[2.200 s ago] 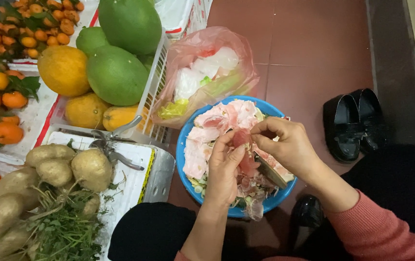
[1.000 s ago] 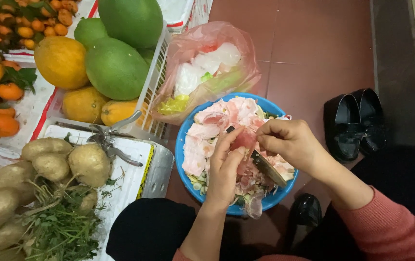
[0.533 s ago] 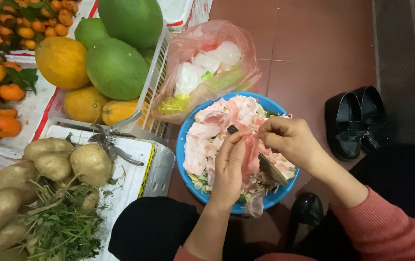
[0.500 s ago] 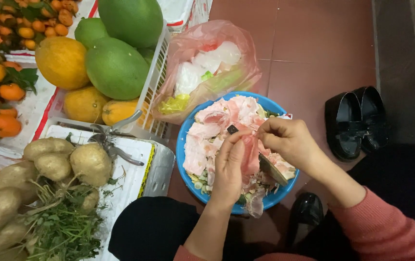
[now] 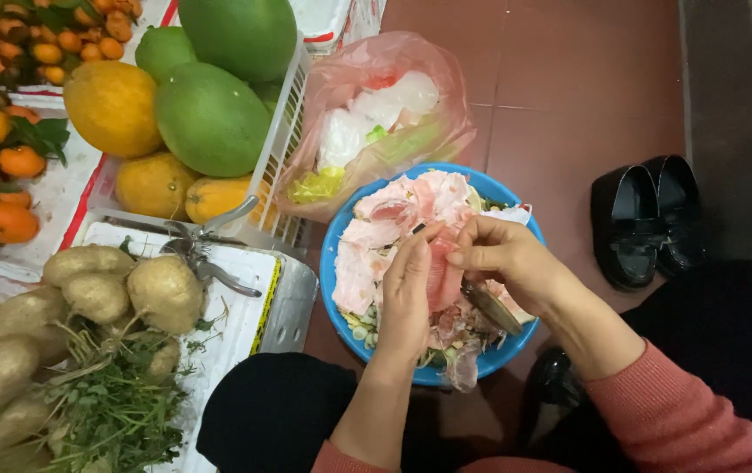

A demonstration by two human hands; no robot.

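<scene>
Over a blue bowl (image 5: 334,289) heaped with pink and white fruit peel and scraps, both my hands work on one pink fruit segment (image 5: 442,273). My left hand (image 5: 406,298) cups the segment from the left, fingers curled around it. My right hand (image 5: 505,263) pinches the segment's top edge with thumb and fingers. A small knife (image 5: 491,307) lies under my right palm, blade pointing down to the right.
A pink plastic bag (image 5: 376,114) with white and green scraps lies behind the bowl. A white basket (image 5: 284,140) holds large green and yellow pomelos. Scissors (image 5: 205,250) rest on a white box beside brown tubers (image 5: 95,289). Black shoes (image 5: 647,219) stand at right on red tiles.
My hands have shifted slightly while working the pink segment; my left fingers have closed higher around it. The bowl and surroundings are unchanged.
</scene>
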